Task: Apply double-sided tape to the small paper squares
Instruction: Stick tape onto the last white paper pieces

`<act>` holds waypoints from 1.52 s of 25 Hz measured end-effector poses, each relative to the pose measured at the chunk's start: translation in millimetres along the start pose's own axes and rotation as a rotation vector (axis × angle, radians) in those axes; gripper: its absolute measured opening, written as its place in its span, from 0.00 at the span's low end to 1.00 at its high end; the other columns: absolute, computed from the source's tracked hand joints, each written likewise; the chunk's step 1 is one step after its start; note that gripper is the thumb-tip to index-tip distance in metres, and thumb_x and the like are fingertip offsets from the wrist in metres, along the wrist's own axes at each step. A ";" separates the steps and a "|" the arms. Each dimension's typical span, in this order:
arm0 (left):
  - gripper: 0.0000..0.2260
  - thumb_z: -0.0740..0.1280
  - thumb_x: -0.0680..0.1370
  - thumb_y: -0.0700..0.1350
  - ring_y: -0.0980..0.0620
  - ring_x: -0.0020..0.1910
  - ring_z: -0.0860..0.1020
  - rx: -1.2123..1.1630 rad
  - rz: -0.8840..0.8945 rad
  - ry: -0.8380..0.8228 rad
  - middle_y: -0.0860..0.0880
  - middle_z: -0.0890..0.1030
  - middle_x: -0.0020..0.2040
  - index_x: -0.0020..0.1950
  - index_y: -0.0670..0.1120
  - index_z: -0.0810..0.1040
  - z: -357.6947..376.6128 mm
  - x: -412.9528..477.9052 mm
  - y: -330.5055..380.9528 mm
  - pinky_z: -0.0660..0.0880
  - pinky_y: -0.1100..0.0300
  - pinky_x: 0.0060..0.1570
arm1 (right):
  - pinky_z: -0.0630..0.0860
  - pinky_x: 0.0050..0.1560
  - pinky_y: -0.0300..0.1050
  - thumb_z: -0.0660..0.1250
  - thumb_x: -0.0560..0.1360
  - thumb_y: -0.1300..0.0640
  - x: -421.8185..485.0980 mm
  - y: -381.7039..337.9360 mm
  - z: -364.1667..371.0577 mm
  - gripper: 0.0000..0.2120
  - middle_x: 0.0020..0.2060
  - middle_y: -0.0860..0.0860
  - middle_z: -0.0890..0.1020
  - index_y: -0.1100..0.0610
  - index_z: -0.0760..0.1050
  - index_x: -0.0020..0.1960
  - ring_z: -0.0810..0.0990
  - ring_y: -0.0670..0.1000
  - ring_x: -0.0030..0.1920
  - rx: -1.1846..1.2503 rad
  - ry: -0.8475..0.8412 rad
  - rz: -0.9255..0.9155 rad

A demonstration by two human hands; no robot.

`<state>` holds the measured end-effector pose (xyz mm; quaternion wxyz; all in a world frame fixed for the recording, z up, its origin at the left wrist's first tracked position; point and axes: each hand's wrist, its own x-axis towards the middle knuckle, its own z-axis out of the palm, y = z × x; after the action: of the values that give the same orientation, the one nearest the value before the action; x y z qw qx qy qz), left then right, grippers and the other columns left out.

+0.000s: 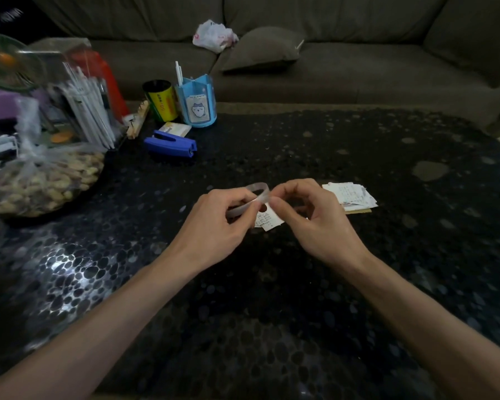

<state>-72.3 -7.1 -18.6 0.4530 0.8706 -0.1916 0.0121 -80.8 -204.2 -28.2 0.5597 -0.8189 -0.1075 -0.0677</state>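
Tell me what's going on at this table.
A person is working with both hands over a dark pebble-patterned table. The left hand grips a loop of translucent tape, and the right hand pinches it near its end. Just under the fingertips is a small paper square with writing on it. More paper squares sit in a pile to the right. A blue stapler lies farther back.

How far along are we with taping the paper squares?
Done: no finished square clearly shows. In hand: the left hand and right hand pinch a tape strip just above a paper square. Left: the pile of squares beside the right hand; whether any carry tape, I cannot tell.
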 end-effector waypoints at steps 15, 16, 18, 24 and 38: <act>0.09 0.64 0.84 0.50 0.59 0.43 0.82 0.024 -0.019 -0.071 0.58 0.84 0.42 0.55 0.56 0.84 1.4 -2.1 5.9 0.79 0.56 0.43 | 0.77 0.44 0.37 0.77 0.75 0.48 -2.6 0.4 -3.6 0.04 0.50 0.41 0.80 0.46 0.86 0.50 0.81 0.44 0.46 -0.204 0.082 -0.083; 0.10 0.63 0.85 0.51 0.58 0.44 0.82 0.024 -0.007 -0.072 0.57 0.84 0.44 0.56 0.55 0.84 1.9 -2.2 5.9 0.80 0.53 0.45 | 0.77 0.43 0.40 0.77 0.76 0.49 -1.3 0.7 -4.2 0.03 0.49 0.42 0.80 0.46 0.86 0.49 0.81 0.45 0.45 -0.193 0.063 -0.071; 0.10 0.62 0.85 0.51 0.54 0.45 0.83 0.015 0.010 -0.062 0.54 0.85 0.44 0.56 0.55 0.84 2.4 -1.8 4.1 0.80 0.47 0.47 | 0.76 0.42 0.39 0.76 0.77 0.50 -0.8 0.4 -2.7 0.02 0.47 0.42 0.80 0.47 0.84 0.49 0.81 0.45 0.44 -0.201 0.041 -0.098; 0.12 0.62 0.86 0.48 0.42 0.45 0.81 -0.115 -0.013 -0.055 0.42 0.84 0.44 0.52 0.50 0.85 4.4 -0.1 5.0 0.78 0.47 0.49 | 0.72 0.43 0.31 0.73 0.80 0.59 -2.3 -6.5 2.0 0.04 0.45 0.45 0.78 0.53 0.79 0.48 0.78 0.42 0.43 -0.240 0.015 -0.233; 0.13 0.63 0.82 0.50 0.53 0.32 0.68 -0.770 -0.250 -0.410 0.50 0.70 0.30 0.45 0.46 0.83 4.6 -8.6 20.2 0.69 0.63 0.38 | 0.81 0.59 0.39 0.72 0.78 0.69 -2.6 -5.2 -4.9 0.19 0.49 0.46 0.89 0.54 0.81 0.65 0.87 0.43 0.55 0.075 0.053 -0.112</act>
<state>-87.9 -18.4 -7.2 0.6945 0.6395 -0.1614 -0.2874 -84.6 -207.2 -22.3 0.5880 -0.7879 -0.1406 -0.1167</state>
